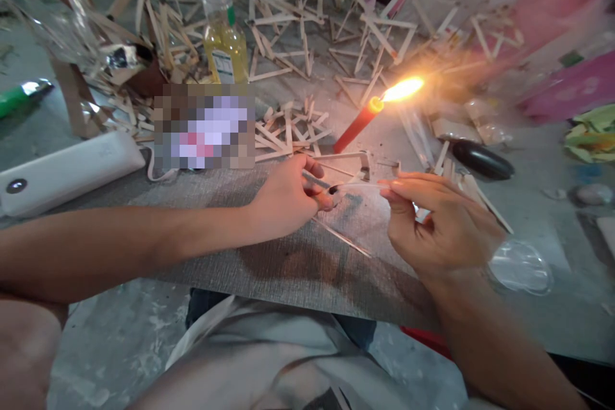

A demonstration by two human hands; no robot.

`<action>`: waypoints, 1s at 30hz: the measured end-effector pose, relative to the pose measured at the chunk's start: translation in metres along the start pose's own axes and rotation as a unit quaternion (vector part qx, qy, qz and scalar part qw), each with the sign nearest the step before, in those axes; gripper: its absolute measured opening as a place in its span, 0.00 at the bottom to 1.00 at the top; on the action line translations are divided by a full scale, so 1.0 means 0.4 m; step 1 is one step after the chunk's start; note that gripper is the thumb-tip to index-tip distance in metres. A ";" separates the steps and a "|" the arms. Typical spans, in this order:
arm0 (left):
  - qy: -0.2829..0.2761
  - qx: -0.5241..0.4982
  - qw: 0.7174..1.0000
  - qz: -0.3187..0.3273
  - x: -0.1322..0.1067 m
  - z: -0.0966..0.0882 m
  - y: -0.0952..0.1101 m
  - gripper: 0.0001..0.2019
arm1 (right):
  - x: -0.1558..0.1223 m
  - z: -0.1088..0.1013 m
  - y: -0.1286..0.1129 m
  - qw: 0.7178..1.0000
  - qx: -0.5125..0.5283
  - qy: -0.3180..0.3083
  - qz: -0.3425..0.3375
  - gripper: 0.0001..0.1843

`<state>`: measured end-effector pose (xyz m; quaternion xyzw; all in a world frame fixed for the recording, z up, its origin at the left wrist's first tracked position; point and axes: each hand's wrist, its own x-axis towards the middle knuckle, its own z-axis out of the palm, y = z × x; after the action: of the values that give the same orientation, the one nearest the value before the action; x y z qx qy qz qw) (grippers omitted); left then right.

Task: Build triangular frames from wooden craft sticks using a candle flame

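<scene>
My left hand (291, 195) is closed on a small frame of thin wooden sticks (341, 155), with a dark joint showing by its fingertips. My right hand (439, 218) pinches the end of a thin pale strip (358, 186), which stretches across to that joint; its exact kind is unclear. Something small and shiny shows within the right hand's fingers. Just beyond both hands a lit red candle (358, 125) leans to the right, its flame blown sideways. A loose thin stick (343, 237) lies on the table below the left hand.
Many stick frames (283, 19) cover the back of the table. At left are a bottle of yellow liquid (225, 45), a white power bank (72, 170) and a blurred-out patch. A dark oval object (483, 160) and a clear plastic lid (521, 267) lie at right.
</scene>
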<state>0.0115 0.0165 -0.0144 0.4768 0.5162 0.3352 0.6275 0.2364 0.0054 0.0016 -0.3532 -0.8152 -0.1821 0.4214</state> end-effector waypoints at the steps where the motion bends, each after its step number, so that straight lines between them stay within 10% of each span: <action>1: 0.000 0.001 1.000 -0.001 0.000 0.001 0.000 0.19 | -0.002 0.003 0.002 1.000 0.012 0.005 0.000 0.11; 30: -0.002 0.020 1.000 -0.001 -0.001 -0.004 -0.004 0.24 | -0.006 0.022 0.003 0.997 0.011 0.056 -0.061 0.19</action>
<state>0.0097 0.0163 -0.0157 0.4892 0.5218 0.3233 0.6195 0.2333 0.0106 -0.0055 -0.2877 -0.8120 -0.2182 0.4585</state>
